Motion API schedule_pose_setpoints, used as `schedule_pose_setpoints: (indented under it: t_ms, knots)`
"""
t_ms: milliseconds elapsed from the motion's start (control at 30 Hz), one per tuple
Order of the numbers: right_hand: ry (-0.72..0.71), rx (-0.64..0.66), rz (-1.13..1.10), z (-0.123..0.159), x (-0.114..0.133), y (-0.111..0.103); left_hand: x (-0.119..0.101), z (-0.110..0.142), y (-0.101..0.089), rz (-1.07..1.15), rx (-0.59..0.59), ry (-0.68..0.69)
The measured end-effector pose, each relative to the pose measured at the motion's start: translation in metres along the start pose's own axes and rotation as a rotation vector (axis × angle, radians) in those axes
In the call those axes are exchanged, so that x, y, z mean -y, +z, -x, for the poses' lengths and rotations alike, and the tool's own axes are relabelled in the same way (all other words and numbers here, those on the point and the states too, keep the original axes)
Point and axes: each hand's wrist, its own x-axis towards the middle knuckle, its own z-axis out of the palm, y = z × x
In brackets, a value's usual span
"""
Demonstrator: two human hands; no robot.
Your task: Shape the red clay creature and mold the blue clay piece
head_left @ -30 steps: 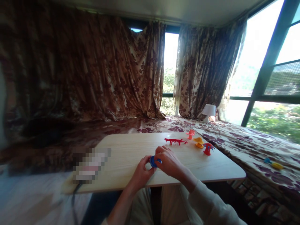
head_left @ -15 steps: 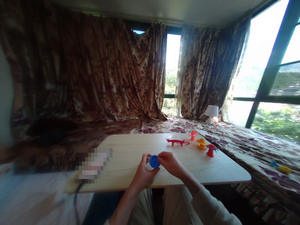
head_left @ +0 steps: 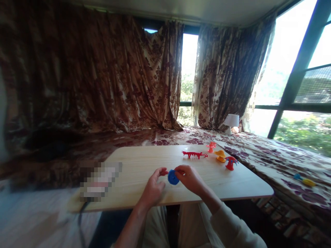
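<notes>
A round blue disc-shaped piece (head_left: 173, 177) is held above the light wooden table near its front edge. The fingers and thumb of my right hand (head_left: 190, 178) pinch its upper right rim. Just left of the disc, my left hand (head_left: 154, 187) has its thumb and fingers apart, with nothing between them. Beyond my hands, a long red toy piece with short legs and a curled end (head_left: 194, 155) stands on the table.
The table (head_left: 134, 162) also bears a pinkish-red toy (head_left: 211, 147), a yellow one (head_left: 220, 156) and a red one with blue parts (head_left: 231, 163). A blurred-out object (head_left: 100, 182) with a cable lies left. A white lamp (head_left: 232, 120) stands behind.
My left hand has let go of the blue disc and opened beside it. The disc, now in my right hand only, has shifted slightly right in view.
</notes>
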Motion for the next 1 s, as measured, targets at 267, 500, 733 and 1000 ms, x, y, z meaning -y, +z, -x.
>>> schedule_pose_setpoints:
  t_ms: [267,500,733,1000]
  knots:
    - [-0.018,0.000,0.004,0.003,-0.003,0.013,-0.003,-0.003,0.000,0.011,-0.131,-0.064]
    - [-0.035,-0.002,0.016,0.005,0.004,0.014,-0.003,-0.004,0.002,-0.033,-0.173,-0.061]
    - [-0.069,0.023,0.060,0.006,0.009,0.010,-0.003,-0.004,0.003,-0.067,-0.174,-0.067]
    - [-0.102,0.049,0.125,0.007,0.011,0.004,-0.014,-0.004,0.002,-0.096,-0.098,-0.051]
